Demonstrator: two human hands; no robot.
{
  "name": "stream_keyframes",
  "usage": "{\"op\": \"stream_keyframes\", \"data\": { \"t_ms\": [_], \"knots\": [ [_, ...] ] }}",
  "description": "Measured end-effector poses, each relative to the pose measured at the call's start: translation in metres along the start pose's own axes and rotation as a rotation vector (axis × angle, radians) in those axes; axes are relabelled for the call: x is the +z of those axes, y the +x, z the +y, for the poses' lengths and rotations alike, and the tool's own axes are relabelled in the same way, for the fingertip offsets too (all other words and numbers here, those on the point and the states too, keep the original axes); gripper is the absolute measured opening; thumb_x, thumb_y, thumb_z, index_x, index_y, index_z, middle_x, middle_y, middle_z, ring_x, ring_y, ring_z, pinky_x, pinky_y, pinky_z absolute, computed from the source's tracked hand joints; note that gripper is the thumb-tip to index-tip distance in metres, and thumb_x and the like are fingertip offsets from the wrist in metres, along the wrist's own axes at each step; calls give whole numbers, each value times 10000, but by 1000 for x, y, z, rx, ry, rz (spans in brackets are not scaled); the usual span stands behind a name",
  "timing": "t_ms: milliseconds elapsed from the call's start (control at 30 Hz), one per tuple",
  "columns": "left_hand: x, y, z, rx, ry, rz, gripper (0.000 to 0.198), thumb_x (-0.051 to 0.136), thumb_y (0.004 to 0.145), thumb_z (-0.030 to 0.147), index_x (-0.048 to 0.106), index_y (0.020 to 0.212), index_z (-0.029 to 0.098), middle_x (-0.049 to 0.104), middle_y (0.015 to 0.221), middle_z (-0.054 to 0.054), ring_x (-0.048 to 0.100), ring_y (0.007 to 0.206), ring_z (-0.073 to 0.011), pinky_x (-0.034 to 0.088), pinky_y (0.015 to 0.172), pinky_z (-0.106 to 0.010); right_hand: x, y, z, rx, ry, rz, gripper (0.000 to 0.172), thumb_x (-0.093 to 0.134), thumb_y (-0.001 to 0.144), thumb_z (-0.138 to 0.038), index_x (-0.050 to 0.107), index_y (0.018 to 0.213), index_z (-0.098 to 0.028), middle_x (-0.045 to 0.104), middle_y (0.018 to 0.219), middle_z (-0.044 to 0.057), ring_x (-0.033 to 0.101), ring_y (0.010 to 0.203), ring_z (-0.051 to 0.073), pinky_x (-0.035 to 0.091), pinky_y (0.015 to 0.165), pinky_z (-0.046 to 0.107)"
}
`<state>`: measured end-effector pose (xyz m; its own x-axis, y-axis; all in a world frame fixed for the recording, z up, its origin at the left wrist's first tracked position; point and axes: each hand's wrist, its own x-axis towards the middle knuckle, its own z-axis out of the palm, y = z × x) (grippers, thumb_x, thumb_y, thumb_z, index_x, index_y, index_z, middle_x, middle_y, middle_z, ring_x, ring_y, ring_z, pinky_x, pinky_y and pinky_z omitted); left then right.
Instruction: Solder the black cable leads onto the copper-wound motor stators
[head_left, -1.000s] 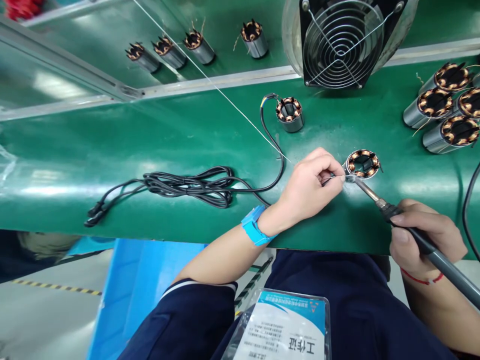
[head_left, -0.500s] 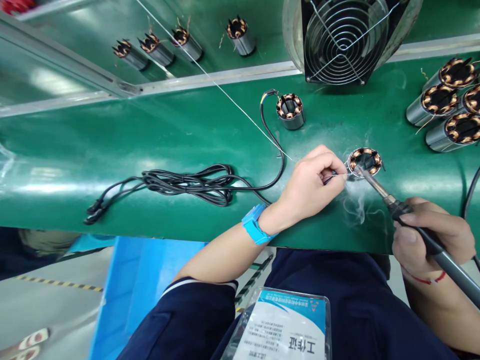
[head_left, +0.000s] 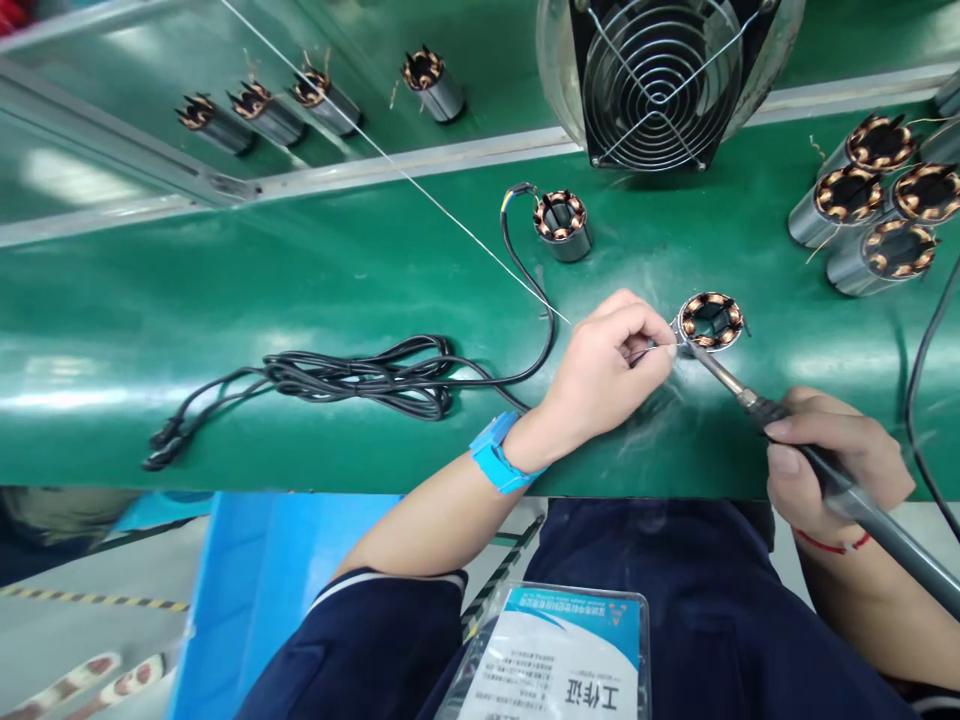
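Observation:
My left hand (head_left: 611, 365), with a blue band at the wrist, pinches a thin wire at the left edge of an upright copper-wound stator (head_left: 711, 322). In my right hand (head_left: 836, 460) is a soldering iron (head_left: 832, 470), held like a pen. The iron's tip touches or nearly touches the stator's lower left rim, close to my left fingertips. Faint smoke drifts below it. A second stator (head_left: 562, 228) stands further back, with a black cable (head_left: 356, 378) joined to it and coiled on the left. The exact contact point is too small to make out.
A fan with a wire guard (head_left: 660, 98) stands at the back. Several stators (head_left: 851, 205) cluster at the right, and more (head_left: 439, 88) stand on the green surface behind the metal rail. A white strand (head_left: 450, 210) crosses diagonally. A blue bin (head_left: 277, 590) is below the bench edge.
The view has shifted slightly to the right. The iron's tip has moved left along the stator's rim, towards my left fingertips, and the smoke has thinned.

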<state>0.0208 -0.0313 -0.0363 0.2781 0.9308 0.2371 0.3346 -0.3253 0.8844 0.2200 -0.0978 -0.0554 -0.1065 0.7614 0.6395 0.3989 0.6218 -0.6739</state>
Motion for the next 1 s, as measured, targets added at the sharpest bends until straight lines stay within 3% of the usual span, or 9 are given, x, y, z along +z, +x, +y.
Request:
{"op": "stream_keyframes", "data": {
  "t_ms": [100, 267, 367, 467, 600, 700, 1000],
  "knots": [
    [0, 0, 0, 0, -3, 0, 108, 579, 742, 59, 591, 688, 151, 551, 747, -4, 491, 636, -73, 406, 512, -185, 2, 8, -3, -131, 76, 45, 269, 601, 741, -92, 627, 993, -181, 527, 597, -37, 431, 431, 96, 401, 421, 285],
    [0, 1, 0, 13, 9, 1, 100, 588, 755, 74, 592, 689, 149, 556, 750, -4, 484, 626, -69, 400, 508, -184, 5, 12, -3, -81, 29, 81, 354, 651, 748, -112, 648, 1089, -204, 549, 641, -26, 474, 481, 108, 432, 446, 275],
    [0, 1, -1, 20, 37, 3, 95, 591, 757, 82, 597, 693, 153, 560, 749, -2, 487, 632, -71, 400, 515, -186, 8, 13, -2, 23, -26, 33, 482, 655, 788, -131, 597, 1247, -263, 677, 854, 18, 635, 666, 158, 543, 584, 313],
    [0, 1, -1, 21, 60, 1, 80, 592, 762, 97, 599, 709, 156, 564, 755, -3, 499, 651, -77, 400, 527, -192, 9, 25, -5, 129, -36, -10, 514, 597, 876, -190, 493, 1359, -331, 695, 1106, 24, 699, 857, 198, 586, 715, 364],
    [1, 1, -1, 8, 55, -4, 84, 581, 765, 103, 591, 704, 159, 566, 764, -2, 485, 636, -77, 392, 527, -199, 6, 49, -9, 179, -192, -156, 423, 537, 931, -232, 484, 1342, -314, 723, 1048, -6, 671, 1020, 210, 543, 898, 413],
    [2, 1, -1, -7, 37, -1, 99, 577, 745, 73, 588, 698, 160, 553, 756, 9, 461, 594, -65, 389, 521, -197, 4, 58, -7, 181, -264, -278, 408, 554, 916, -267, 497, 1320, -270, 706, 1106, 17, 636, 1090, 238, 525, 900, 431],
    [2, -1, -3, 26, -5, 4, 123, 555, 765, 42, 573, 757, 164, 536, 792, 6, 468, 611, -63, 438, 595, -211, 3, 60, -2, 186, -298, -327, 380, 562, 897, -267, 522, 1274, -296, 713, 1015, 10, 649, 1003, 253, 500, 884, 451]
  ]
}}
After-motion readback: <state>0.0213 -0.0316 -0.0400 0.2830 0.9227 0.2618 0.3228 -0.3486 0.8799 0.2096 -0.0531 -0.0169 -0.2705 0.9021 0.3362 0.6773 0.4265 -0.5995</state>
